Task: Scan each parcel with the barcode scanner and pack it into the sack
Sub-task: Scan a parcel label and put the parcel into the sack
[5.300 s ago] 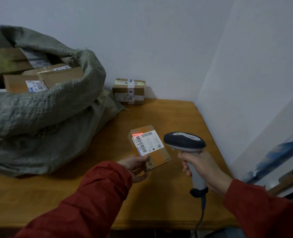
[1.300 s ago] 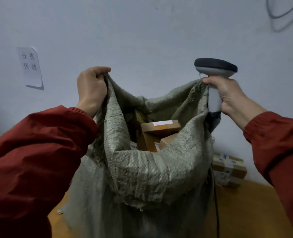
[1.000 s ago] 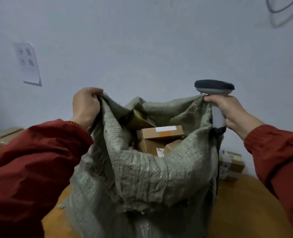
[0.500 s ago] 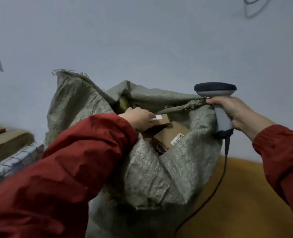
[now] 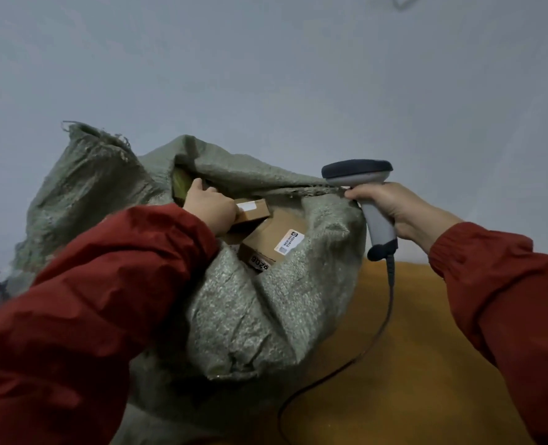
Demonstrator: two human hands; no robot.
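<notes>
Sack (image 5: 266,316) stands upright on the wooden table (image 5: 426,364), mouth open, front rim folded down toward us. Our left hand (image 5: 210,208) is inside the mouth, curled over the near end of a small parcel (image 5: 253,211) lying on top of the load; we can't see the fingertips. Just below it, a larger parcel (image 5: 272,236) with a white label sits tilted against the sack's front wall. Our right hand (image 5: 391,210) is clamped round the handle of the barcode scanner (image 5: 377,220), head up, right at the sack's right rim. The scanner cable (image 5: 390,271) hangs down and trails over the table toward its near edge. Red sleeves (image 5: 89,300) on both arms, hands well apart.
</notes>
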